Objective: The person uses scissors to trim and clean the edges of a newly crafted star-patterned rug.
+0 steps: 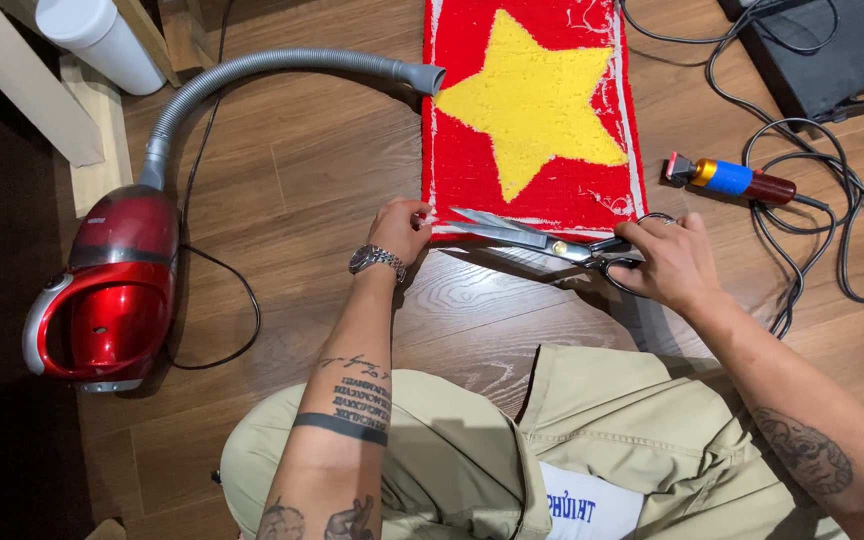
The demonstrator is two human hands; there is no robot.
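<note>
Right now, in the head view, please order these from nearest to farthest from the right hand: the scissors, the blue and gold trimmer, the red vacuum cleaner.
1. Scissors: held in the right hand, at the rug's near edge.
2. Blue and gold trimmer: on the floor just beyond the hand.
3. Red vacuum cleaner: far left.

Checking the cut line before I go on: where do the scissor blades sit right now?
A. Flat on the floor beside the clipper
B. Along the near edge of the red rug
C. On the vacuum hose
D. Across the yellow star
B: the scissors, held in the right hand, lie with blades open along the near edge of the red rug, whose corner the left hand pinches.
</note>
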